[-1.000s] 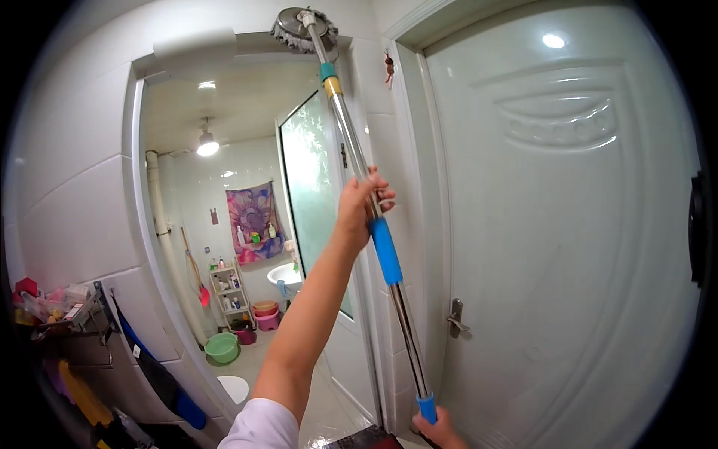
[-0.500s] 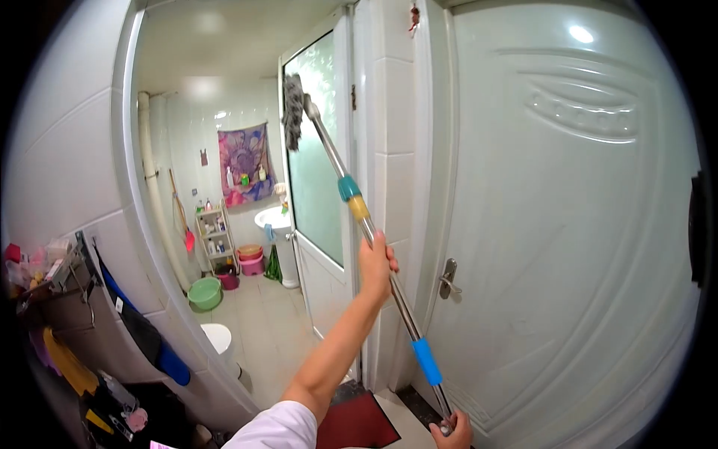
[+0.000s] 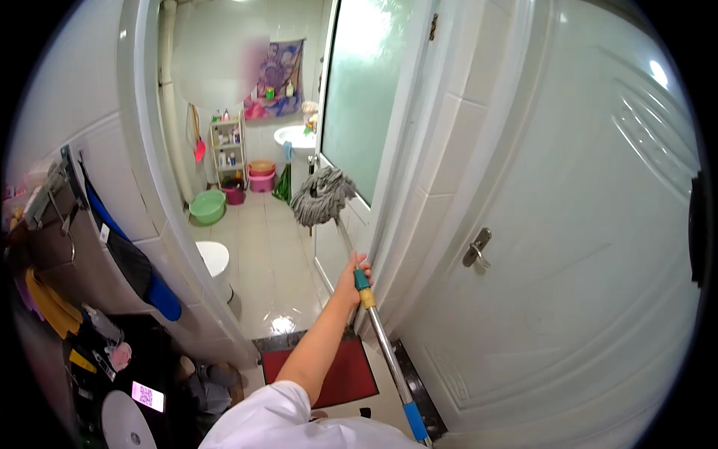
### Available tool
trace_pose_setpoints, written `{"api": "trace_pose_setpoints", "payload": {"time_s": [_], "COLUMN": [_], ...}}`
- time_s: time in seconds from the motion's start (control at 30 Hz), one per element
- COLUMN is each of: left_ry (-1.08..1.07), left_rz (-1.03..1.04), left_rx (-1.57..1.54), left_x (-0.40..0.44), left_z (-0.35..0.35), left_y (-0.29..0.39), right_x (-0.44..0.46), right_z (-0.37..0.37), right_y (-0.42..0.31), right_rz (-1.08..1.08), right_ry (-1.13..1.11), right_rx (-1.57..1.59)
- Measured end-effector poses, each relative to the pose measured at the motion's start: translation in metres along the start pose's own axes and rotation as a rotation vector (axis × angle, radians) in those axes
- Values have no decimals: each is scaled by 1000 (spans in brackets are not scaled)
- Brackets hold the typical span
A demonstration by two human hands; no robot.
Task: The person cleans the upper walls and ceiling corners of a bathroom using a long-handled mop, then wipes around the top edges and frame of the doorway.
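Observation:
My left hand (image 3: 351,280) is closed round the metal pole of a mop (image 3: 383,340), just above its green and yellow collar (image 3: 363,286). The grey string mop head (image 3: 323,196) hangs at the far end, raised in the bathroom doorway in front of the partly open frosted-glass door (image 3: 368,97). A blue grip (image 3: 414,420) shows low on the pole, whose lower end runs out of the picture. My right hand is out of view.
A red mat (image 3: 348,374) lies at the threshold. On the right stands a closed white door (image 3: 568,284). Inside are a toilet (image 3: 215,258), a green basin (image 3: 208,206), a shelf rack (image 3: 228,150) and a sink (image 3: 295,138). A cluttered dark counter (image 3: 142,340) is at the left.
The mop head has dropped from high by the glass door to mid-doorway. My left hand has moved up the pole to the collar. My right hand has left the view, which now tilts lower.

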State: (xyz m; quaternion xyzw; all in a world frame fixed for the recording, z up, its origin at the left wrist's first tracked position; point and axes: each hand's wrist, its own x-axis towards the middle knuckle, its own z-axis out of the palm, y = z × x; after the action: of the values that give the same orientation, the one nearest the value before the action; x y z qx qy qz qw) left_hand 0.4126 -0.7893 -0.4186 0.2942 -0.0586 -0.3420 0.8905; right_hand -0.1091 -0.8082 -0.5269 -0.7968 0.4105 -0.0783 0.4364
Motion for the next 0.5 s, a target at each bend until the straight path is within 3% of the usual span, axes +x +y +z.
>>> {"api": "trace_pose_setpoints", "payload": {"time_s": [0.07,0.13,0.5], "left_ry": [95,284,725], "left_rz": [-74,-83,-169], "left_rx": [-104,-12,144], "left_x": [4,-1,-1], "left_z": [-23,-49,-138], "left_y": [-16,-40,-89], "right_x": [-6,-11,-30], "right_z": [-7,-12,-47], "right_y": [5,8,12], "right_rz": [21,38,111], "right_ry": [-20,-39,-149], "right_rx": [-43,-79,-253]}}
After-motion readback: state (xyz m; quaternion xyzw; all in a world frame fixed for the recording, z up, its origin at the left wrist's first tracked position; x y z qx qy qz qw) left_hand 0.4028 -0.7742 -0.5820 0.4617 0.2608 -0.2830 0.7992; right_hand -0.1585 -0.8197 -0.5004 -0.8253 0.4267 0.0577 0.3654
